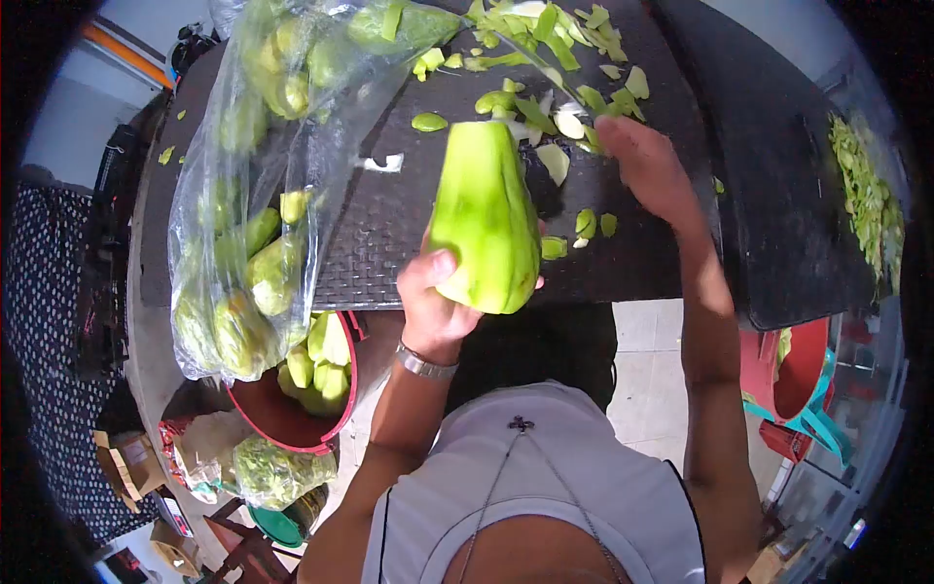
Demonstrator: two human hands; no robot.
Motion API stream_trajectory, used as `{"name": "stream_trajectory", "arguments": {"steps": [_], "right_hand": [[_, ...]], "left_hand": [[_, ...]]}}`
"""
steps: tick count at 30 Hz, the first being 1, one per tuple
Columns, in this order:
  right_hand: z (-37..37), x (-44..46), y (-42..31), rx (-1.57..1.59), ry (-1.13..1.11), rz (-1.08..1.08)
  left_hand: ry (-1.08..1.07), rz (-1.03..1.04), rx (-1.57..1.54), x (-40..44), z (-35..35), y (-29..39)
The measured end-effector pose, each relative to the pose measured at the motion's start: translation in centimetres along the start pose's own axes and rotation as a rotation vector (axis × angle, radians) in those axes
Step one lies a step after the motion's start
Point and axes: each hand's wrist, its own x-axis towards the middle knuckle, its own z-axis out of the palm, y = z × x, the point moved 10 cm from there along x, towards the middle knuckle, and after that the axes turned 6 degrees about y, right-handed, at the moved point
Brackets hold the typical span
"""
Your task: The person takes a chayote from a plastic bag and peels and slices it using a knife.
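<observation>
My left hand (433, 302) is wrapped around the lower part of a peeled green papaya (484, 219), held tilted up above the table's near edge. Its top end is cut flat, and pale green flesh with ridges shows along its side. To the right, my right hand (644, 167) is closed on a knife (541, 66), whose blade points away and to the left over the scraps. The handle is mostly hidden in my fingers. Peel scraps (555, 161) lie scattered on the dark woven table (379, 243) behind and beside the papaya.
A clear plastic bag (336, 127) of green papayas hangs over the table's left edge. Below it, a red bucket (282, 428) holds peeled pieces. A second red bucket (803, 370) stands at the right, below a black surface (778, 195) with more green scraps (866, 195).
</observation>
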Motion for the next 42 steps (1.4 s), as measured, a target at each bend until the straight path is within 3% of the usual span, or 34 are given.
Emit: {"name": "stream_trajectory", "arguments": {"steps": [2, 5, 9, 11, 15, 22, 40, 42], "right_hand": [[0.5, -1.1, 0.3, 0.037, -0.057, 0.092], [2.0, -4.6, -3.6, 0.096, -0.120, 0.065], [3.1, -9.7, -8.2, 0.102, -0.124, -0.165], [3.1, -11.1, -9.8, 0.049, -0.078, -0.322], [2.4, -11.8, -11.6, -0.059, 0.022, -0.513], [2.6, -11.5, -11.6, -0.113, 0.040, -0.537], [3.5, -10.9, -11.4, -0.135, -0.006, -0.567], [3.7, -10.8, -11.0, -0.156, -0.053, -0.566]], "left_hand": [[-0.002, 0.003, -0.072, 0.1, 0.4, 0.2], [0.228, 0.002, -0.042, 1.3, -2.7, 0.2], [0.408, 0.043, -0.117, 1.8, -4.7, -0.8], [0.205, -0.099, -0.124, 2.1, -2.2, -1.3], [0.218, -0.029, -0.046, 2.7, -1.7, -0.8], [0.342, -0.016, -0.105, 2.3, -2.7, -0.9], [0.404, -0.063, -0.208, 2.5, -3.8, -1.7], [0.398, 0.007, -0.134, 2.4, -3.8, -0.9]]}}
